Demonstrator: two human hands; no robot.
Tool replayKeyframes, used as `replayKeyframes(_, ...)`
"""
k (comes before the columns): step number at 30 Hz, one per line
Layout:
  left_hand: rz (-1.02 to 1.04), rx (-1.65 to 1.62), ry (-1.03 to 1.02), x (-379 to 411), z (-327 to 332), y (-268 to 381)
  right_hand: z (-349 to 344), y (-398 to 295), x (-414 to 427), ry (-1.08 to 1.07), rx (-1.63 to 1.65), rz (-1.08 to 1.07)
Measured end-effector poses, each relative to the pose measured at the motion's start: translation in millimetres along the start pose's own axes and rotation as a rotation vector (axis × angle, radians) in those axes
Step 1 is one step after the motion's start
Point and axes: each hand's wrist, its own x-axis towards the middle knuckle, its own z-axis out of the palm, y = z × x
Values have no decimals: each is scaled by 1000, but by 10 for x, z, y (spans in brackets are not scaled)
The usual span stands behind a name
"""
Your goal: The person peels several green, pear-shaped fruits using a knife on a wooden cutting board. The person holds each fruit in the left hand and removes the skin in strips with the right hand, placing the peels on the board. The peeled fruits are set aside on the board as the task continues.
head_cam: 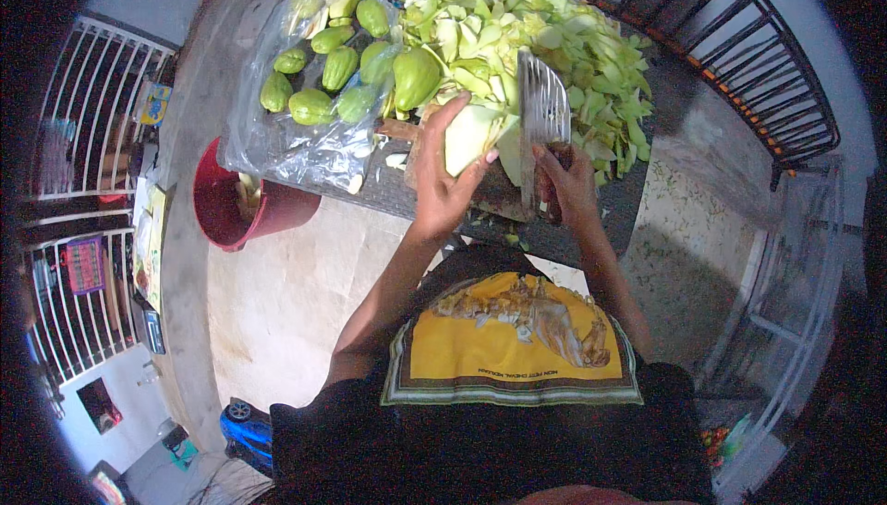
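Note:
My left hand (443,186) grips a pale, peeled piece of fruit (472,136), thumb on one side and fingers on the other. To its right, my right hand (572,183) is closed round the dark handle of a cleaver (545,106). The wide blade points away from me and is blurred in part. A thick pile of pale green slices and peelings (582,47) spreads behind and to the right of the blade. Just beyond my left hand is a large whole green fruit (416,78). Beneath my hands, a wooden board (502,193) is partly hidden.
Several green fruits (339,68) rest on a clear plastic bag (242,117) at the table's left. A red bucket (225,217) with pale scraps stands below that edge. Black metal railings (776,82) rise at the right. On the floor is a blue toy car (248,433).

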Motion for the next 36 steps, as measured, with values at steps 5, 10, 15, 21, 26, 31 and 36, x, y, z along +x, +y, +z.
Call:
replayKeyframes(5, 310, 145, -38, -63, -4, -13, 107, -594, -121, -68, 282, 91)
replayKeyframes(10, 549, 235, 61, -81, 100, -38, 47, -804, -163, -360, 264, 223)
replayKeyframes(15, 582, 251, 107, -112, 133, -2, 58, -915, -271, -392, 290, 124)
replayKeyframes(21, 418, 229, 129, -223, 198, -35, 35, -972, -274, -408, 234, 123)
replayKeyframes(26, 205, 330, 46, -192, 248, 139, 31, -861, -187, -375, 207, 152)
replayKeyframes(31, -9, 261, -73, -346, 196, 16, 64, -840, -143, -402, 227, 258)
replayKeyframes(36, -641, -490, 120, -407, 195, -239, 72, -429, -35, -159, -88, -185)
